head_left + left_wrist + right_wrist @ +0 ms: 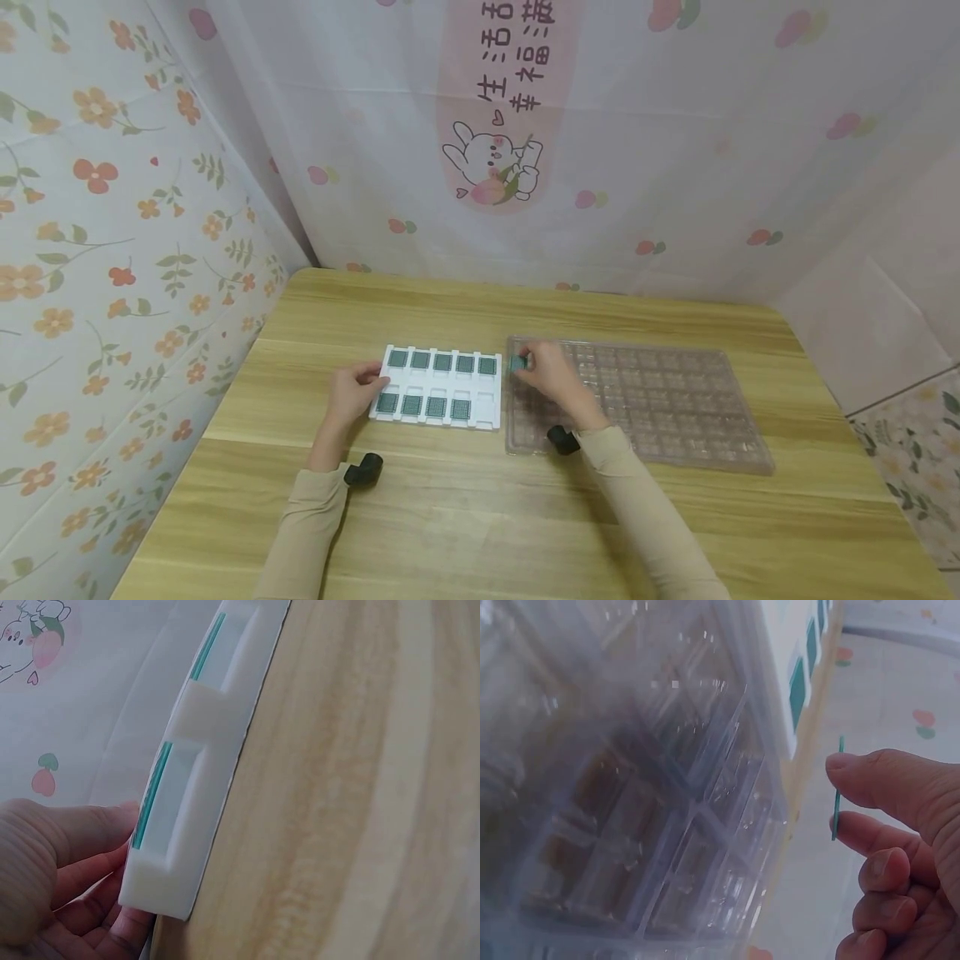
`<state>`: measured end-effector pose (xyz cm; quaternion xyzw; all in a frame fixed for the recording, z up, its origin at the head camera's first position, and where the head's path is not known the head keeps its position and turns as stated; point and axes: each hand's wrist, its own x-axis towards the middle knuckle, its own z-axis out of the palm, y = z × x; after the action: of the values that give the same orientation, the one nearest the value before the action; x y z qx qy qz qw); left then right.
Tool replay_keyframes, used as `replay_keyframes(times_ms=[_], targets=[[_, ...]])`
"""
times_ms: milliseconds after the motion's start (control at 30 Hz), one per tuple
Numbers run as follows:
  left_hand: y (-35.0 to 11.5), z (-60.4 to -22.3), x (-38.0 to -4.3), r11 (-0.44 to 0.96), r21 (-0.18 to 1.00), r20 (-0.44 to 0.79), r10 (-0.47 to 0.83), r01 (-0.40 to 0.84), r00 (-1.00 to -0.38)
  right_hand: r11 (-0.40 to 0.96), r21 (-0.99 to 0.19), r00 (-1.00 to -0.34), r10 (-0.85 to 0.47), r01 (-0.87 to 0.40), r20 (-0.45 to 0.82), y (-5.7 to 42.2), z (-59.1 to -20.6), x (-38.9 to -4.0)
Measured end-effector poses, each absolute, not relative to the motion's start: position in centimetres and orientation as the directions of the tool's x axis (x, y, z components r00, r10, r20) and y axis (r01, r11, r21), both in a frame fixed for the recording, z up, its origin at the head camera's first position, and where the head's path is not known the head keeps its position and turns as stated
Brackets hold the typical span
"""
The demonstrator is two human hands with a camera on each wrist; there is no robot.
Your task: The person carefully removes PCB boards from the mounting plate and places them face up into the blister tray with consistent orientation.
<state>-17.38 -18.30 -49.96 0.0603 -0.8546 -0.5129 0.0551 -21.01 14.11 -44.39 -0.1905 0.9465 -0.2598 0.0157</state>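
Note:
A white foam-like tray point(427, 387) lies on the table with two rows of slots. Several thin green circuit boards point(442, 362) sit in them, and the near row's rightmost slot point(486, 410) holds no board. With thumb and fingers my left hand point(354, 393) grips the tray's left edge; in the left wrist view the thumb point(97, 825) is by one board's edge. Between thumb and forefinger, my right hand point(900, 817) pinches one green circuit board point(837, 802). That board is over the far left corner of a clear plastic compartment tray point(675, 400), just right of the white tray.
The wooden table point(450, 517) reaches back to a printed curtain point(660, 183). A flowered cloth point(112, 250) hangs on the left side. Black wrist devices point(364, 471) stick out beside both sleeves. The clear tray's contents, if any, are hard to make out.

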Motion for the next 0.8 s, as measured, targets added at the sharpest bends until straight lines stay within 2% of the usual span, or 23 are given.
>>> replay_keyframes(times_ms=[233, 800], targets=[[-18.2, -50.0, -17.4, 0.448, 0.892, 0.017, -0.16, -0.058, -0.987, 0.825, -0.495, -0.942, -0.333, -0.274, -0.034, 14.1, -44.3, -22.7], [-18.2, -49.8, -17.3, 0.471, 0.88, 0.018, -0.151, -0.056, -0.988, 0.859, -0.457, -0.95, -0.3, -0.231, -0.083, 14.4, -44.9, -25.0]])
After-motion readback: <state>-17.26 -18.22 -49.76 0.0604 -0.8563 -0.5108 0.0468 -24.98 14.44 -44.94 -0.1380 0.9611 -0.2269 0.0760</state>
